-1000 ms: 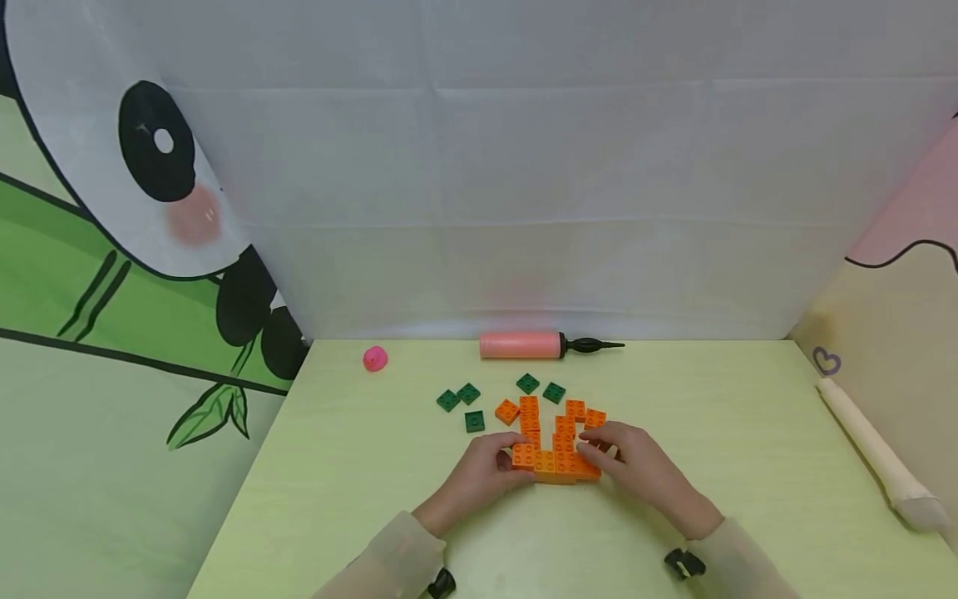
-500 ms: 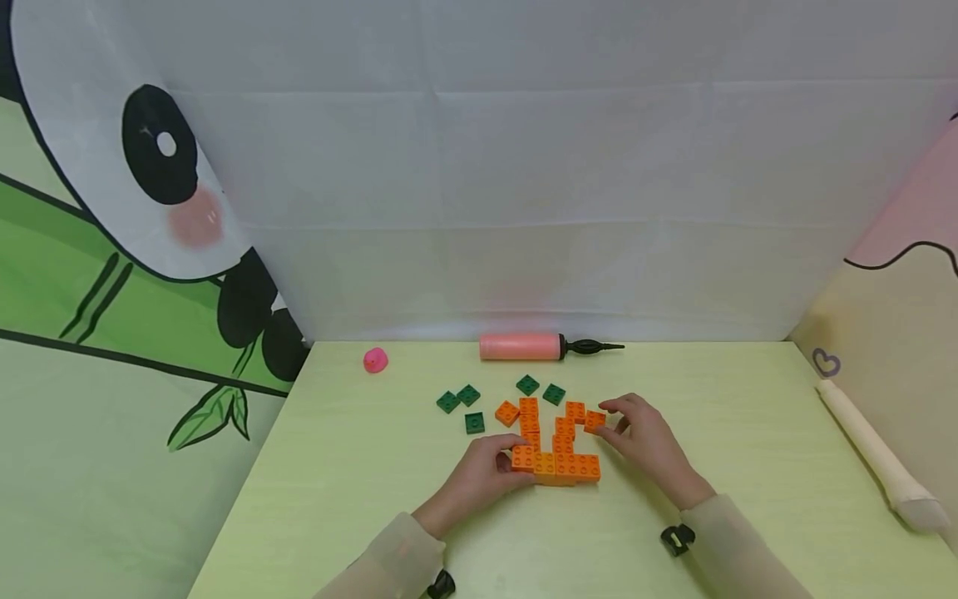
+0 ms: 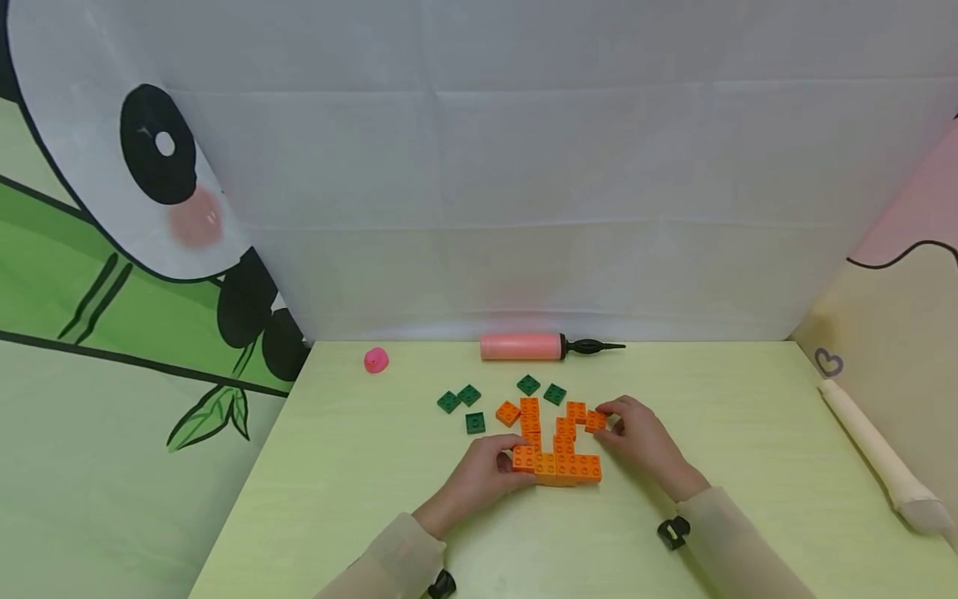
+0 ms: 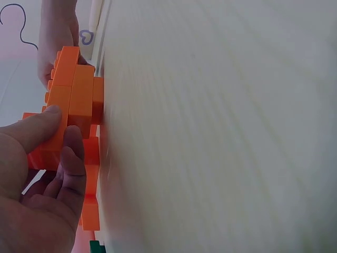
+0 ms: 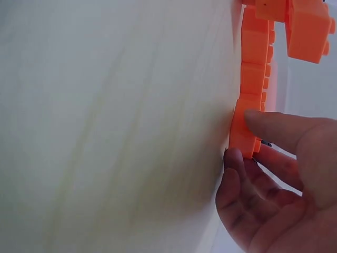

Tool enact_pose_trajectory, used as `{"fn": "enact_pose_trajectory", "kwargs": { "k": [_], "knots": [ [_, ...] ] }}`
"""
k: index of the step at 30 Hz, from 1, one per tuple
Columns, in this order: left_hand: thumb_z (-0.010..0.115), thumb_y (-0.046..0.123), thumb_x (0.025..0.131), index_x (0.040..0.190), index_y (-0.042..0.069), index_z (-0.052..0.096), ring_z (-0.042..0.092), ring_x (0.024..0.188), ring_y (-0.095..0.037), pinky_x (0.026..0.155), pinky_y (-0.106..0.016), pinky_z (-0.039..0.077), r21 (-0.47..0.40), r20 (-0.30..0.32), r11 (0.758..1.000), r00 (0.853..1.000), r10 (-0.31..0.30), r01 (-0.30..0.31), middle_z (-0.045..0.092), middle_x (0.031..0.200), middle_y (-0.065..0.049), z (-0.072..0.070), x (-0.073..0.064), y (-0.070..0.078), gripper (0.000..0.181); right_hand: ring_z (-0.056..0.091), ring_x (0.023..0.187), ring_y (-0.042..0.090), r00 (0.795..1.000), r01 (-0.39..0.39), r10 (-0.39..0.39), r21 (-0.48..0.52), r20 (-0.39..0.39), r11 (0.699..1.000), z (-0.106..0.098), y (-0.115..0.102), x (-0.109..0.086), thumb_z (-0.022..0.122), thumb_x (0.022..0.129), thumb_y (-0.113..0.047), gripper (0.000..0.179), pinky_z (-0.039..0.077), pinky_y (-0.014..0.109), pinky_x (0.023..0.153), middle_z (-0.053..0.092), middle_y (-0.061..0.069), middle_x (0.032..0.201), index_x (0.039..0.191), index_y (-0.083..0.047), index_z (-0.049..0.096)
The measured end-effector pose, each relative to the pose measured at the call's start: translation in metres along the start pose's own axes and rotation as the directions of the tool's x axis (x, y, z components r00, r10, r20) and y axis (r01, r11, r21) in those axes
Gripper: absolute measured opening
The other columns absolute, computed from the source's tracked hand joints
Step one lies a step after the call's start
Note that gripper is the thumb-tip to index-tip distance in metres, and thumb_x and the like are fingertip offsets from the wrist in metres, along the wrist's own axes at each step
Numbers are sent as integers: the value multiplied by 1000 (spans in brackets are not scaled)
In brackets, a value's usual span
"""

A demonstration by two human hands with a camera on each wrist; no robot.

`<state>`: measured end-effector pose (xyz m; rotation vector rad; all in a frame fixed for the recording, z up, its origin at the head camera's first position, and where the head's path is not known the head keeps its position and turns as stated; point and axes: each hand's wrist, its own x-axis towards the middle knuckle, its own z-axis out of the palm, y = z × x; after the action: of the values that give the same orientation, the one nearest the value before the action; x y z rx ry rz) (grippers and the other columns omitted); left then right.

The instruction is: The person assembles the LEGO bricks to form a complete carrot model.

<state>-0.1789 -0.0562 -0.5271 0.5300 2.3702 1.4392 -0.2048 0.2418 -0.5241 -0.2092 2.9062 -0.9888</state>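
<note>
Joined orange toy bricks (image 3: 569,467) lie on the table, stacked in layers along the near side. My left hand (image 3: 486,471) holds their left end between thumb and fingers, as the left wrist view shows on the stacked bricks (image 4: 79,100). Two arms of orange bricks run away from me, the left one (image 3: 530,414) straight and the right one (image 3: 565,434) stepped. At the far right end sits a small orange brick (image 3: 595,421), pinched by my right hand (image 3: 644,441). In the right wrist view the thumb presses this brick (image 5: 242,129) while fingertips lie against its end.
A loose orange brick (image 3: 507,413) lies left of the straight arm. Several green bricks (image 3: 475,423) are scattered behind. Farther back are a pink hand pump (image 3: 521,347) and a small pink object (image 3: 376,360). A pale stick-like object (image 3: 883,457) runs along the right edge.
My right hand has left the near right part of the orange bricks, moved away from me and taken hold of the small brick at the right. The left hand keeps its grip.
</note>
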Motion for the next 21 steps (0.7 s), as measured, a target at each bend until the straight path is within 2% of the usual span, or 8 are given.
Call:
{"fn": "enact_pose_trajectory", "kwargs": {
  "k": [8,13,21],
  "knots": [
    [88,21,87,125,12,73,62,74,-12,67,-26,55,-6,5,1000,1000,-3,3,71,104,9,0,0,2,42,62,84,17,1000,-7,8,40,-10,999,-3,-2,-5,82,91,-15,34,57,37,78,66,10,114,121,-1,71],
    [88,21,87,126,12,73,61,73,-12,66,-26,54,6,2,1000,1000,0,0,71,104,8,0,-1,4,43,67,89,20,1000,-7,7,121,-1,993,-7,-8,-18,82,92,-15,36,59,38,80,67,11,115,121,0,70],
    [88,23,87,128,12,73,61,72,-12,65,-26,54,18,0,1000,1000,7,-7,70,105,8,-1,0,3,45,69,94,21,1000,19,-21,189,10,982,-13,-18,-36,80,92,-14,33,60,36,81,70,9,117,122,-2,70]
  ]
}}
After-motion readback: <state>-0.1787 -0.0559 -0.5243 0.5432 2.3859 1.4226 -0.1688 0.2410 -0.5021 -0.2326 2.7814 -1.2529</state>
